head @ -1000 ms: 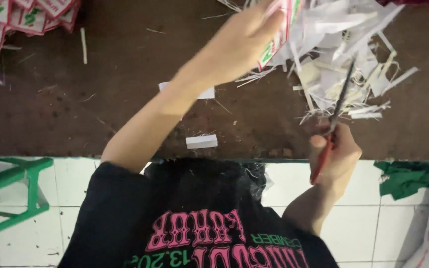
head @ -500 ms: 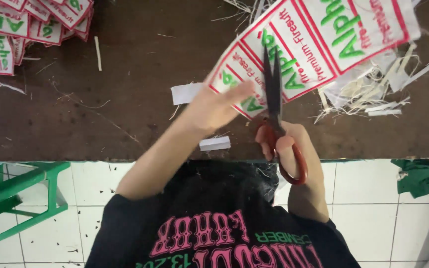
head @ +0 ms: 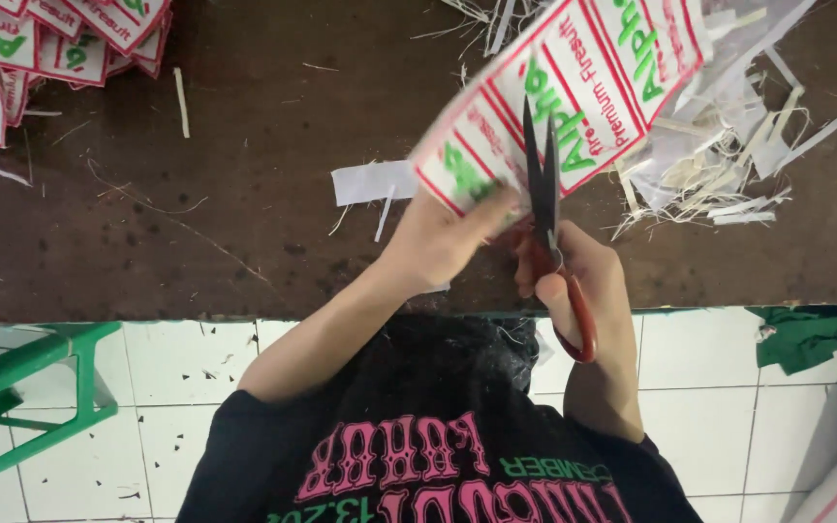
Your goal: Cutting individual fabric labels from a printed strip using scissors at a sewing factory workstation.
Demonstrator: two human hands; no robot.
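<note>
Since half a sec ago the printed sheet [head: 573, 87] has swung a bit lower and more to the left over the bench, and the scissors [head: 542, 184] now stand nearly upright w/ blades almost shut, tips pointing up into the sheet between two labels.

Left hand [head: 448, 237] is closed on the sheet's lower left corner, thumb on top, fingers under. Right hand [head: 573, 281] is wrapped round the red scissor handles, knuckles tight, loop hanging below the table edge. Sheet is held up off the brown table [head: 244, 223], tilted, upper right end reaching over the scrap pile.

Handling, as a guess: sheet looks thin and light, woven or paper-like, floppy — it bows where unsupported, so it needs tension near the cut line. Best grip is right beside the blades, on the margin, as the left hand has it; holding farther off would let it sag and drift off the red border. Not fragile, but easy to miscut. Scissors are stiff, pointed, close to the left thumb.

Around: stack of cut labels [head: 41, 44] at far left, well apart. White offcut strips [head: 728, 165] heaped at right, just under the sheet's far end — could snag. One white scrap [head: 370, 181] lies beside the left hand. Green stool frame [head: 21, 387] on the tiled floor, green cloth [head: 816, 334] at right; neither in the way.
</note>
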